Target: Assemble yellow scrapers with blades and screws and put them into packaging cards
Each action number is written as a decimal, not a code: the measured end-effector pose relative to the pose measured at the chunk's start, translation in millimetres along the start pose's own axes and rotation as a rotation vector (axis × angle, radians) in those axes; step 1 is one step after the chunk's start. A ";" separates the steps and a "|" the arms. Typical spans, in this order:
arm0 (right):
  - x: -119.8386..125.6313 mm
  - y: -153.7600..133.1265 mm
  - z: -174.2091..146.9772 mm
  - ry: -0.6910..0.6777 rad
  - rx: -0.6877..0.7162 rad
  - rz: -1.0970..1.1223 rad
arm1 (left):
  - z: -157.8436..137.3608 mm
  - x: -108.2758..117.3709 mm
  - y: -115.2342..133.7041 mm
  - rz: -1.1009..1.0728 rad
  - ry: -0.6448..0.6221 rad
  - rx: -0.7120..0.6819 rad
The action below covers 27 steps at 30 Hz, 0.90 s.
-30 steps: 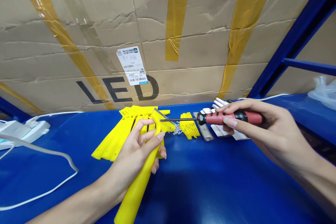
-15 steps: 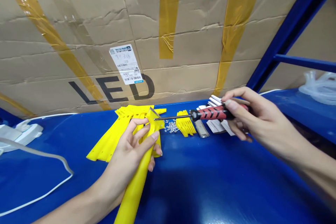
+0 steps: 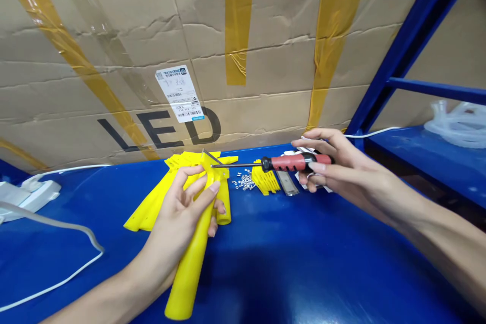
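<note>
Shifted left, the red-and-black screwdriver [image 3: 286,163] pinched by the right hand [image 3: 353,174] meets the yellow tool [image 3: 192,268] the left hand [image 3: 180,212] clasps.

- Cardboard box [image 3: 284,104], marked "LED"; amber tape [image 3: 239,20] and white label [image 3: 179,93] on its face.
- White power strip [image 3: 42,198], left edge.
- Coiled clear tubing [image 3: 457,130], far right.

We see glossy blue tabletop [image 3: 273,258]. Toward back edge, left of middle, fanned pile of yellow handles [image 3: 150,202]. Rightward along same edge: loose scatter of small silvery screws and rings [image 3: 245,180], row of small yellow pieces [image 3: 266,180], flat grey strips [image 3: 287,182], white packets [image 3: 290,153] partly hidden from us. Near back left corner, white power strip [image 3: 45,195]; pale cable [image 3: 84,267] bends round toward left edge.
</note>
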State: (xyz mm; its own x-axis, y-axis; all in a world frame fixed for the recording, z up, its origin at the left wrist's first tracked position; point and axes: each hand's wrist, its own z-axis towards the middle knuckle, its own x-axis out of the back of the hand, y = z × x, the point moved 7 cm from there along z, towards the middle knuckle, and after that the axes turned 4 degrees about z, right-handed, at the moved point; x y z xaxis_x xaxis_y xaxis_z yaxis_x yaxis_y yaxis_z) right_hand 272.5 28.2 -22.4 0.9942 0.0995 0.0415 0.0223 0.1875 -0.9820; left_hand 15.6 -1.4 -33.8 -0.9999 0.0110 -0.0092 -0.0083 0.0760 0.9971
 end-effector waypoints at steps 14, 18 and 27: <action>0.4 -8.5 -1.1 0.010 0.078 -0.041 | 0.4 -1.0 -2.8 0.016 -0.015 0.009; 2.7 -1.6 -1.0 0.039 0.031 -0.030 | 3.0 -0.6 -4.7 0.023 -0.008 -0.001; 3.0 -3.8 -0.7 0.053 0.044 -0.060 | -2.4 -1.3 -1.6 0.035 -0.015 -0.018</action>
State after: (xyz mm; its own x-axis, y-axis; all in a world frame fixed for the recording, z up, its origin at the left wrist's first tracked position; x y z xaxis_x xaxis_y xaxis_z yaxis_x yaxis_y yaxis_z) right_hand 275.4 27.1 -18.7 0.9954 0.0348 0.0894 0.0788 0.2349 -0.9688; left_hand 16.9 -3.9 -35.2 -0.9993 0.0278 0.0248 0.0264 0.0576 0.9980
